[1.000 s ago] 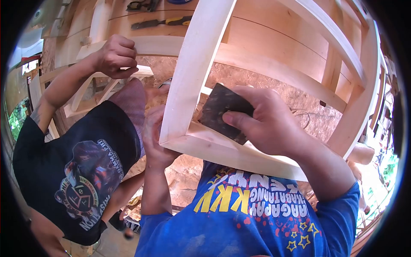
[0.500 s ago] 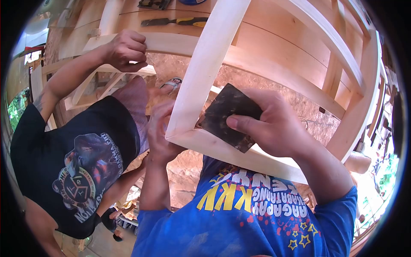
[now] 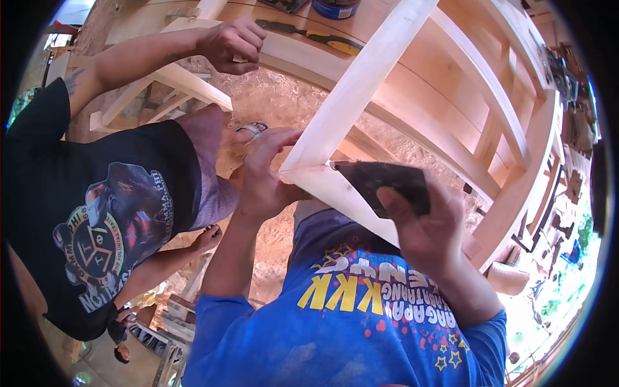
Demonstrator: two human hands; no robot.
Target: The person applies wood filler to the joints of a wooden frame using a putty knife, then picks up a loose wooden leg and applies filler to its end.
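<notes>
Gripping the near corner of a pale wooden frame [image 3: 361,84], the left hand [image 3: 264,177] has its fingers curled over the outer edge where two rails meet, thumb side toward the person's blue shirt [image 3: 335,322]. Just beside it on the other side of that corner, the right hand [image 3: 422,229] is closed on a dark sandpaper sheet [image 3: 377,177] — thumb on top, fingers underneath — and presses it flat against the lower rail, with the sheet's pointed end almost touching the corner joint. The frame runs away from both hands: one rail rises up and to the right, and the other passes beneath the right hand toward further slats and a curved crosspiece. Beyond the left hand lies a sawdust-covered floor [image 3: 277,103], with a flip-flop [image 3: 255,127] just past the knuckles. Farther off, above both hands, a workbench [image 3: 284,55] carries a yellow-handled tool [image 3: 322,37] and a blue can [image 3: 335,8]. To the left of the left hand stands a co-worker in a black printed T-shirt [image 3: 109,219] — that person's hand [image 3: 232,42] is closed on the edge of a wooden piece at the bench, well apart from the sanding.
</notes>
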